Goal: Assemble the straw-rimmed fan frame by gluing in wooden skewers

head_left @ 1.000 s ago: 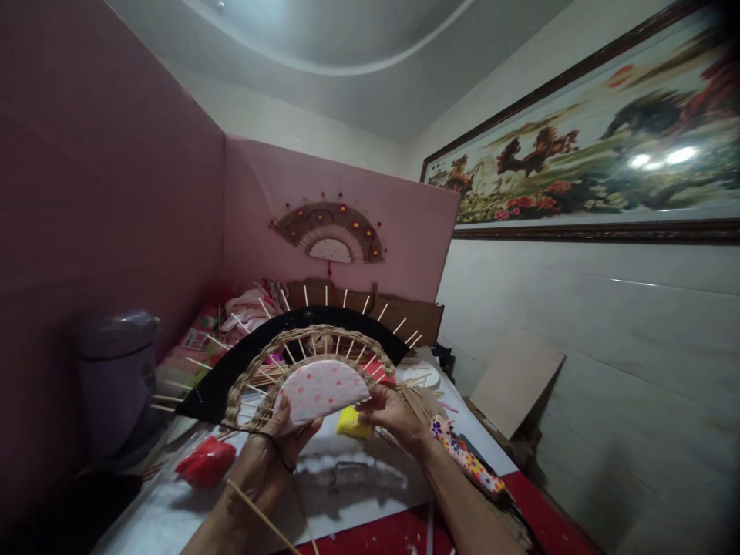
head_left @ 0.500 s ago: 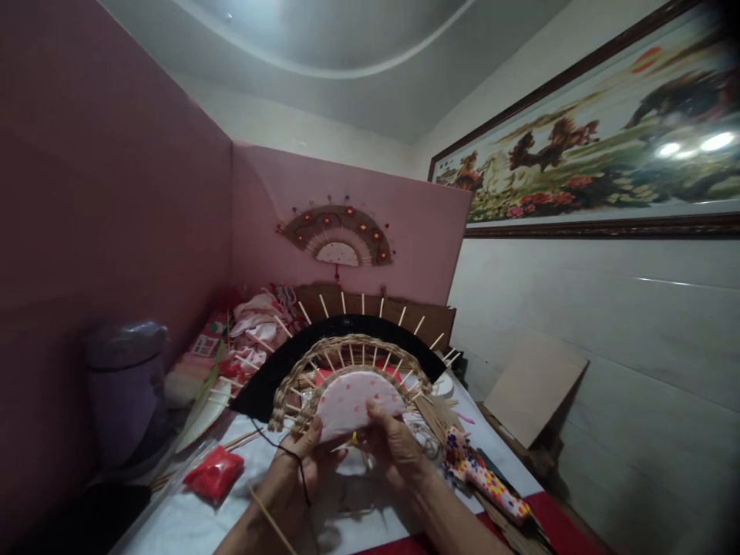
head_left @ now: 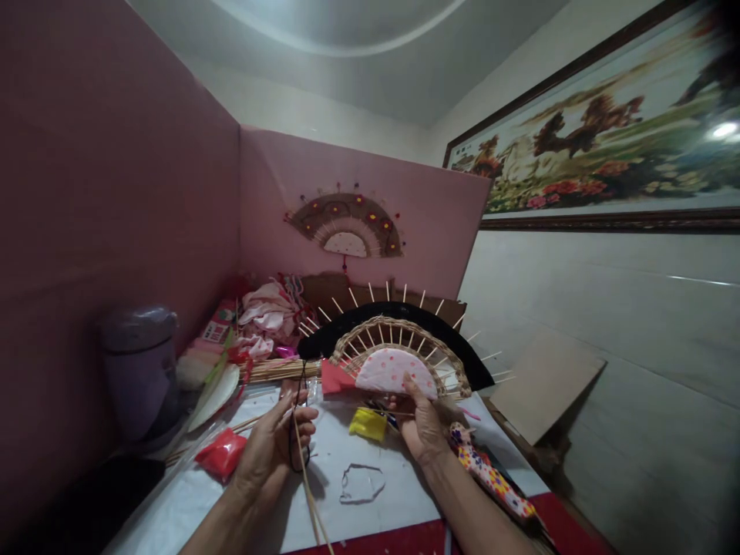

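Note:
My right hand (head_left: pixel 419 420) grips a half-round woven fan by the lower edge of its pink-dotted white centre (head_left: pixel 396 374), thumb on the front. Braided straw (head_left: pixel 456 354) and a wide black band (head_left: pixel 370 312) arch around that centre, and pale sticks (head_left: pixel 371 293) poke out beyond the band. My left hand (head_left: pixel 274 439) is off the fan, to its lower left, fingers apart and slightly curled. Across it hangs a looped black cord (head_left: pixel 291 439), running up to the band's left end. Thin straw-coloured strands (head_left: pixel 312 505) also hang in front of its fingers.
On the white-covered table lie a red packet (head_left: pixel 221 455), a yellow packet (head_left: pixel 368 424), a clear plastic piece (head_left: pixel 362 484) and a flower-patterned item (head_left: pixel 491 474). Bundled sticks (head_left: pixel 271 371) and pink cloth (head_left: pixel 267 312) lie behind. A decorated fan (head_left: pixel 352 220) hangs on the pink panel.
My left hand has let go of the fan and moved down and left. The fan, now in my right hand alone, has shifted right and tilted, uncovering the yellow packet. The camera view has shifted slightly.

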